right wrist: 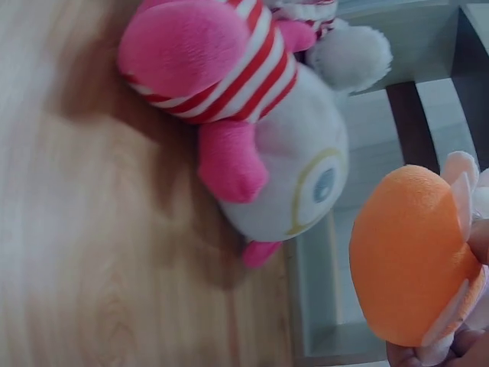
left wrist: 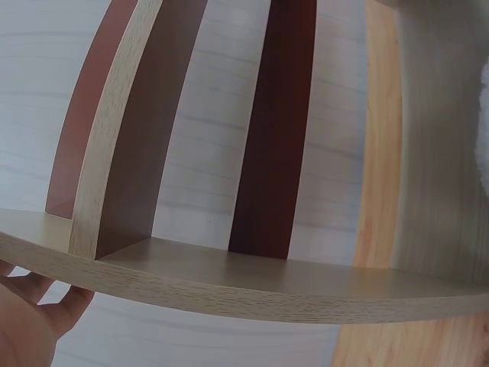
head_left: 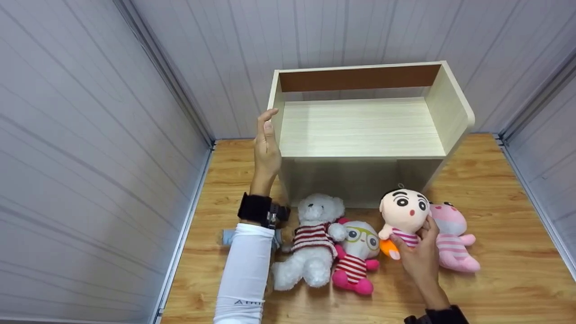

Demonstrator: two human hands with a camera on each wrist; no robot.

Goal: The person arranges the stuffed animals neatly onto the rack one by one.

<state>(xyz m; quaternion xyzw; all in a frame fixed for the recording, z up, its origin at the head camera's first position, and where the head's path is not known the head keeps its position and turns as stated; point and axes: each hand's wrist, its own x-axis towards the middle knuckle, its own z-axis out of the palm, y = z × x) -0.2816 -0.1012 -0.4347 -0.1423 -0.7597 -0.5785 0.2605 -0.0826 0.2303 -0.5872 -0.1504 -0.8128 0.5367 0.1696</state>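
Observation:
A pale wooden shelf unit [head_left: 360, 126] stands against the back wall. My left hand [head_left: 267, 150] rests against its left side panel; in the left wrist view its fingers [left wrist: 69, 307] touch that panel's outer face. My right hand [head_left: 422, 256] grips a boy-faced plush doll [head_left: 405, 211] round its striped body, in front of the shelf. The doll's orange bottom [right wrist: 412, 260] fills the right of the right wrist view. A pink striped plush toy [head_left: 452, 238] lies just right of that hand. To its left sit a plush toy with yellow glasses [head_left: 355, 265] and a white teddy bear [head_left: 315, 243].
A light-blue item [head_left: 228, 236] lies on the wooden floor [head_left: 508, 202], partly hidden behind my left forearm. Panelled walls [head_left: 90, 135] enclose the floor at the left, back and right. Brown slats [left wrist: 271, 138] cross the back of the shelf.

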